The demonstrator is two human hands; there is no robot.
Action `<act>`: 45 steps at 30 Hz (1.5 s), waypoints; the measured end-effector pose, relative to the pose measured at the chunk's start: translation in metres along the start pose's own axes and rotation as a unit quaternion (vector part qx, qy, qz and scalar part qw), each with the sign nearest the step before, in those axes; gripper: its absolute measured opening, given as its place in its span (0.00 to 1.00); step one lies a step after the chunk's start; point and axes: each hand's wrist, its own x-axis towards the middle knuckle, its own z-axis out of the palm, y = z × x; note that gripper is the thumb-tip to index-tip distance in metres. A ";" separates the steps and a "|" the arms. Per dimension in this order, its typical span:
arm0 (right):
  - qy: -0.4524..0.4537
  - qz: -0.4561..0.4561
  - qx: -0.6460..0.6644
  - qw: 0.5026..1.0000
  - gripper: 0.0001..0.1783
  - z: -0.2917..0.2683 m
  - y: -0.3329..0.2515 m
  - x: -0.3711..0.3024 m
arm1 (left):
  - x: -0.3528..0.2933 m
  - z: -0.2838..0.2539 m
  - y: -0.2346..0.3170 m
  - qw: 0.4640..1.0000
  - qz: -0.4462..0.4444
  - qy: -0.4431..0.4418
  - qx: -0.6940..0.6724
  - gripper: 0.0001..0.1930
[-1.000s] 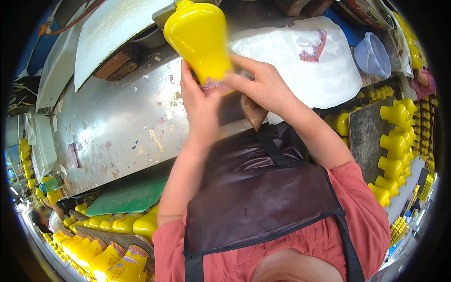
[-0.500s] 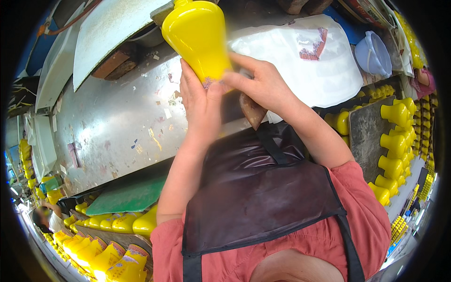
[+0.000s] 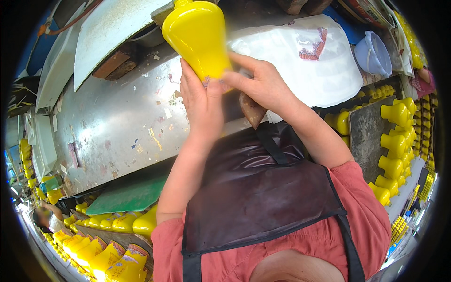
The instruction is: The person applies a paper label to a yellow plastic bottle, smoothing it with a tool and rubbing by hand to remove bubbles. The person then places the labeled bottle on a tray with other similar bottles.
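A glossy yellow vase (image 3: 195, 40) lies tilted, with its broad shoulder and narrow neck away from me. Its slimmer end is between my hands. My left hand (image 3: 199, 101) holds the left side, fingers along the wall and thumb on a small purple-pink patterned patch (image 3: 206, 82). From the right, my right hand (image 3: 263, 83) grips the same end, its thumb pressed near the patch and its fingers partly behind the vase. Beneath my right hand is a brown wedge-shaped piece (image 3: 252, 112), partly hidden.
The metal worktable (image 3: 117, 122) carries paper scraps. On its right, a wet white sheet (image 3: 291, 80) bears a red-purple patterned strip (image 3: 315, 46); a pale blue bucket (image 3: 372, 54) stands beyond. Yellow vases (image 3: 392, 141) line the right; decorated ones (image 3: 101, 258) fill the lower left. Another person (image 3: 49, 218) is far left.
My left wrist and forearm have shifted slightly to the right. The vase and my right hand stay almost where they were.
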 end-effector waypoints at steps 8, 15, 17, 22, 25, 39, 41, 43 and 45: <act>0.002 0.005 -0.007 1.000 0.34 0.001 -0.001 -0.001 | -0.001 0.001 -0.001 1.000 0.006 0.007 0.015 0.36; 0.009 0.066 0.262 0.963 0.14 -0.028 -0.007 -0.003 | -0.007 -0.011 0.002 0.973 -0.088 -0.028 -0.210 0.49; 0.018 -0.035 0.176 0.984 0.14 -0.028 -0.009 -0.007 | -0.008 -0.010 0.002 0.975 -0.080 -0.025 -0.208 0.49; 0.087 -0.197 -0.143 0.966 0.16 -0.018 -0.024 -0.003 | -0.005 -0.007 0.004 0.978 -0.070 0.000 -0.196 0.48; 0.029 -0.311 -0.159 0.937 0.12 -0.021 -0.037 0.004 | -0.005 -0.006 0.005 0.975 -0.074 0.003 -0.211 0.48; 0.061 -0.396 -0.377 0.835 0.20 -0.031 -0.063 0.008 | -0.002 -0.008 0.002 0.986 0.116 0.060 0.104 0.52; 0.023 -0.399 -0.309 0.863 0.21 -0.031 -0.054 0.000 | 0.003 -0.007 0.001 0.978 0.136 0.076 0.139 0.52; 0.056 -0.366 -0.305 0.877 0.20 -0.031 -0.043 -0.003 | 0.004 -0.009 -0.003 0.983 0.133 0.065 0.107 0.52; 0.134 -0.333 -0.323 0.875 0.19 -0.033 -0.033 -0.003 | 0.005 -0.010 -0.007 0.985 0.141 0.062 0.079 0.52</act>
